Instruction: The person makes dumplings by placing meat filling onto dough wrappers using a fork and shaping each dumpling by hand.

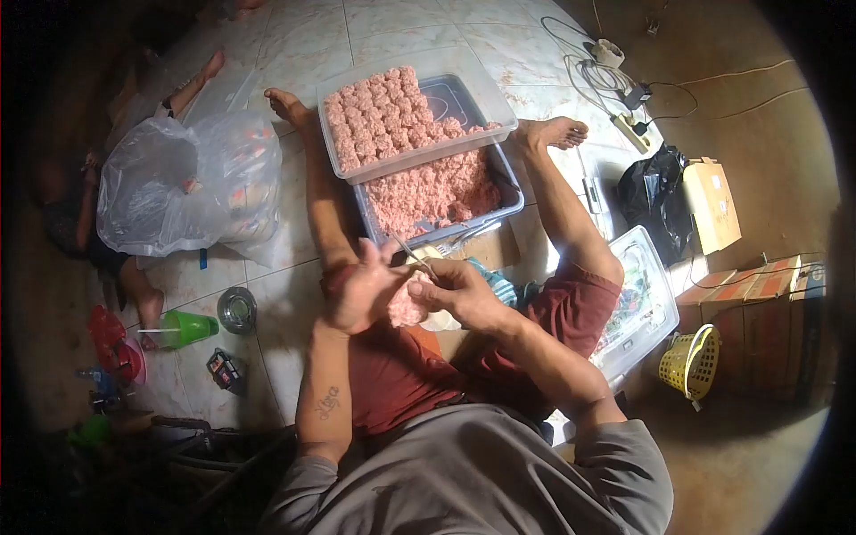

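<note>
My left hand point(358, 290) is turned up, its thumb side stretched out and some fingers hidden. A pink, crumbly lump point(407, 303) rests against its fingers, between my two hands. My right hand point(464, 294) is closed around a thin metal tool point(412, 254), and its thumb is at the lump's edge. The tool's kind is unclear. Pale, thin flat pieces point(441, 322) show below my right hand. Ahead, a clear plastic tray point(332, 160) holds rows of pink lumps. It sits over the far part of a grey-blue bin point(515, 201) of loose pink mixture.
Clear plastic bags point(147, 192) lie at left near another person. A green cup point(192, 325) and a glass dish point(237, 309) stand on the tiles. To the right are a clear lidded box point(655, 303), a yellow basket point(688, 364), cartons point(749, 321) and a power strip point(630, 132).
</note>
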A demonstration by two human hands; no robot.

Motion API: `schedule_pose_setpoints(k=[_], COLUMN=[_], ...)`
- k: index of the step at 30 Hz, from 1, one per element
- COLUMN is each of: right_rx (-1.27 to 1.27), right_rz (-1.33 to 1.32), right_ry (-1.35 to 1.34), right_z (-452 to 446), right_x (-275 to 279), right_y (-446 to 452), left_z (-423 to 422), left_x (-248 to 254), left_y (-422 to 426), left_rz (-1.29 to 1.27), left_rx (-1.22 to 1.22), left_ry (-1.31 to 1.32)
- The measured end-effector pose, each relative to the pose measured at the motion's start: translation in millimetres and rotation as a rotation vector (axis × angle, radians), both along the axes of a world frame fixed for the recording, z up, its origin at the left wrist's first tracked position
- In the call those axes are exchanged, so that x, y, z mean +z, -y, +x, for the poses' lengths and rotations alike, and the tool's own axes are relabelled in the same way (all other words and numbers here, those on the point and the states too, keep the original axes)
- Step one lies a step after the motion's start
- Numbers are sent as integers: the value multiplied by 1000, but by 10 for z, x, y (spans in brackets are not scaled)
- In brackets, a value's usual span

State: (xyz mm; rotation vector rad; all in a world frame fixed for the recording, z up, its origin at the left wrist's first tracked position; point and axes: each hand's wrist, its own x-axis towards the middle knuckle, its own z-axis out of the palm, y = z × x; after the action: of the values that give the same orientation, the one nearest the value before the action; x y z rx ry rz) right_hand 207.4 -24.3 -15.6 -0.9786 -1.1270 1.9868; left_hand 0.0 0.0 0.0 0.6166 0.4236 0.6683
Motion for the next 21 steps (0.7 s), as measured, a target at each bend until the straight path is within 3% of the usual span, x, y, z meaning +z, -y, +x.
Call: schedule_pose_setpoints(k=[1,2,3,4,5,6,7,10,12,15,17,19,21], right_rx=[-22,-43,-40,-76,-105,-138,-133,-295,-286,-264,-278,-135,-76], right_rz=[35,71,66,121,173,348,297,374,55,80,123,838,766], right_ry=[-90,-180,-157,5,166,277,274,347,177,94,179,704,733], right_z=[-52,-85,30,9,-16,-18,32,176,300,246,243,293,381], right_x=[69,154,327,519,603,530,516,206,-103,-257,-251,-87,46], right_y=[-10,-14,-28,14,38,-10,-28,79,231,348,347,221,181], left_z=[-91,-201,23,22,20,21,-23,-68,12,106,241,219,239], left_x=[94,37,-118,-161,-212,-252,-436,-780,-867,-1095,-867,-977,-718], left_y=[-33,-113,-39,95,147,200,187,222,229,94,148,115,165], left_rz=[36,201,176,667,949,1215,1265,1286,1215,866,956,1059,1020], left_rx=[-10,-64,80,147,211,314,370,623,777,712,787,656,699], left_ry=[10,-188,-216,-451,-595,-758,-819,-999,-1041,-707,-566,-579,-1007])
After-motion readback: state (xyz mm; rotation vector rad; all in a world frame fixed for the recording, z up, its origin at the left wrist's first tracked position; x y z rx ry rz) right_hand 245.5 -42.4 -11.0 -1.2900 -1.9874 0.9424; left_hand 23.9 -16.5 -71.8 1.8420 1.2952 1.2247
